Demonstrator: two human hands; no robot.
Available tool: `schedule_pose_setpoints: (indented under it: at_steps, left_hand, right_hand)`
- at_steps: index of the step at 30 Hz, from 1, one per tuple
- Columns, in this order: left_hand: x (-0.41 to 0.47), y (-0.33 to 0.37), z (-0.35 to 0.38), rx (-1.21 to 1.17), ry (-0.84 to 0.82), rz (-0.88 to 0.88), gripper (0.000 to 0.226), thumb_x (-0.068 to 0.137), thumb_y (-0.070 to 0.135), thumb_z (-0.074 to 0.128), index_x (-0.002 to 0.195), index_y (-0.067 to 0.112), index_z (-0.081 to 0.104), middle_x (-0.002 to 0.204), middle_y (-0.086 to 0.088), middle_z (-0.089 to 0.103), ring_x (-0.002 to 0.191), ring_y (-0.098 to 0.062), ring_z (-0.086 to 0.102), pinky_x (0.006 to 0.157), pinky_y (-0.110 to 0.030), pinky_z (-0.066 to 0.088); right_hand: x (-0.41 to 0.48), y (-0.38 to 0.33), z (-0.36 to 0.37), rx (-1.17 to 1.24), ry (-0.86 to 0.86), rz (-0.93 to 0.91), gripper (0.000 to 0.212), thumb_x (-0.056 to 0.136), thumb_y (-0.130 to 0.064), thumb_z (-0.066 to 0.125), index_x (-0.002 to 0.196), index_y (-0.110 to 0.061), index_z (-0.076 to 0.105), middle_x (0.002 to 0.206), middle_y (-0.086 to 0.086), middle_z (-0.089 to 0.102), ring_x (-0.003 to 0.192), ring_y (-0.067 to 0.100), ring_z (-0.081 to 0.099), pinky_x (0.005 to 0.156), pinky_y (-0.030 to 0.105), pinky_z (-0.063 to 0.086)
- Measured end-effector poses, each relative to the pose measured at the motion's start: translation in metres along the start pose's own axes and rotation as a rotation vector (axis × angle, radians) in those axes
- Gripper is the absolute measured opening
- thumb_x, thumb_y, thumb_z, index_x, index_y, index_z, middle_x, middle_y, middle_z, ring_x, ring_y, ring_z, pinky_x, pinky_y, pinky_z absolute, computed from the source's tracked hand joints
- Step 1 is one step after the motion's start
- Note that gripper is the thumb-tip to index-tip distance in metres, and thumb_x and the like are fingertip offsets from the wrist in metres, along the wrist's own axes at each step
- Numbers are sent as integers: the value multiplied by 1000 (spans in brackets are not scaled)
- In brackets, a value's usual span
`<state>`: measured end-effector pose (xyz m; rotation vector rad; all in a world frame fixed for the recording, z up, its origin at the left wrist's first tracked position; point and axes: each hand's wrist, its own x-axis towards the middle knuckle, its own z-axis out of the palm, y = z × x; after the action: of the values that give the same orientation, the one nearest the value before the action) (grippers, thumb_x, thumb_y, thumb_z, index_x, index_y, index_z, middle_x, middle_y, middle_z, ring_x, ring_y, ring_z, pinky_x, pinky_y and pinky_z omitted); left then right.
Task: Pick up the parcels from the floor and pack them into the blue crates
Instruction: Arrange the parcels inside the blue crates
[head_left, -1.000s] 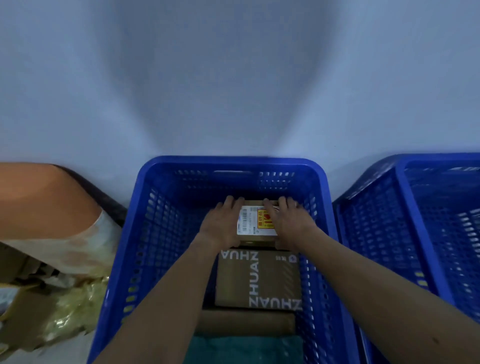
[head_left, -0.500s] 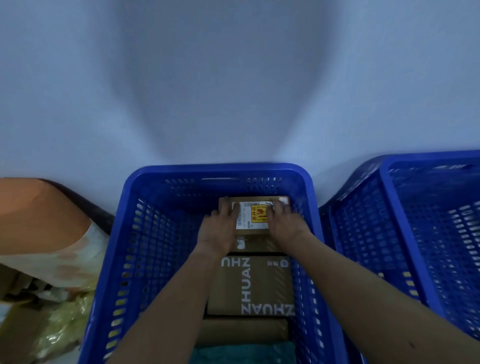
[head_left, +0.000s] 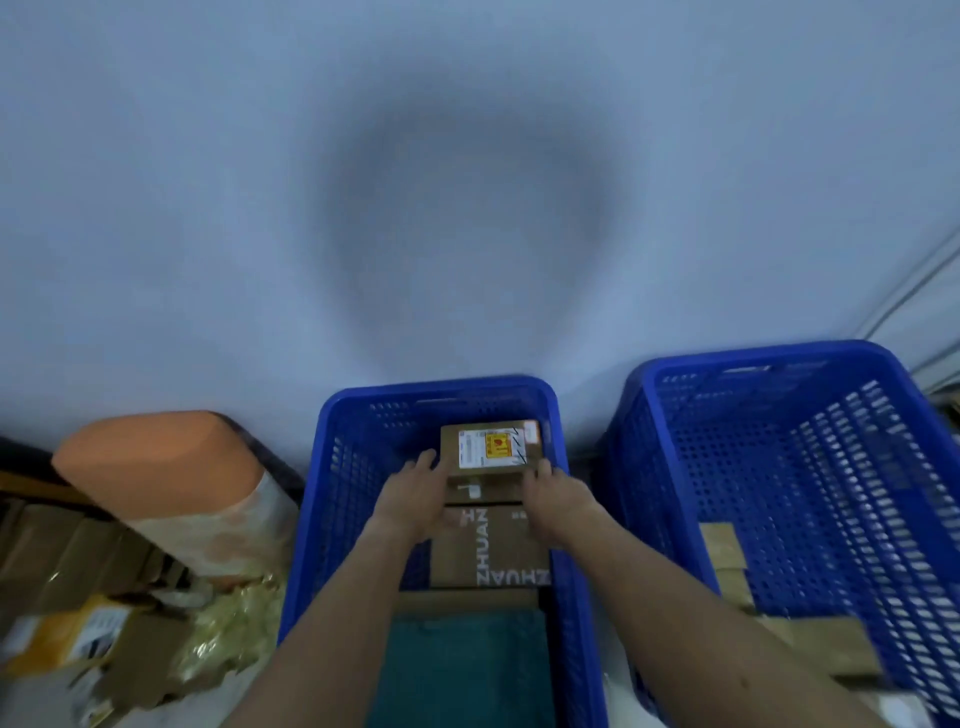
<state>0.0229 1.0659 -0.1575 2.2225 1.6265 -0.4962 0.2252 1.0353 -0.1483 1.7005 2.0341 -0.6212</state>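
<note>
Labelled parcel sits at the far end of the middle blue crate, at 12 o'clock from both hands.
Its long axis runs 9 to 3. The left hand touches its 8 o'clock corner and the right hand its 4 o'clock corner, fingers almost straight, gripping nothing.

Bare forearms on show there, uncovered right to the frame's edge; bare left grip and bare right grip were ungloved.

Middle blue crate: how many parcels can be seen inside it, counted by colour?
Brown cardboard: 3 (labelled box, ZHUAN box, half-hidden box)
Teal parcel: 1
Total: 4
</note>
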Motion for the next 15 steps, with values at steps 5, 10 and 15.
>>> schedule_pose_setpoints:
  at_steps: [5,10,15]
  left_hand:
    - [-74,32,-36,-66,52,-29,98,81,55,72,157,30,15,157,-8,32,135,-28,44,105,-44,46]
    - [-145,70,-69,-175,124,-48,85,82,47,75,150,32,28,141,-3,47,123,-23,53,102,-41,47]
    - [-202,92,-80,-153,172,-47,87,82,56,71,152,28,28,141,-5,47,122,-25,54,97,-41,51]
  right_hand:
    - [-80,6,-21,18,-10,31,46,95,-16,50,137,-2,36,137,20,39,123,32,47,96,41,44]
    - [-154,14,-35,72,3,47,50,94,-23,55,137,-4,39,135,18,42,121,33,48,95,43,45]
    - [-221,22,-41,76,100,69,50,95,-25,56,137,-4,41,135,18,42,121,34,49,96,43,45]
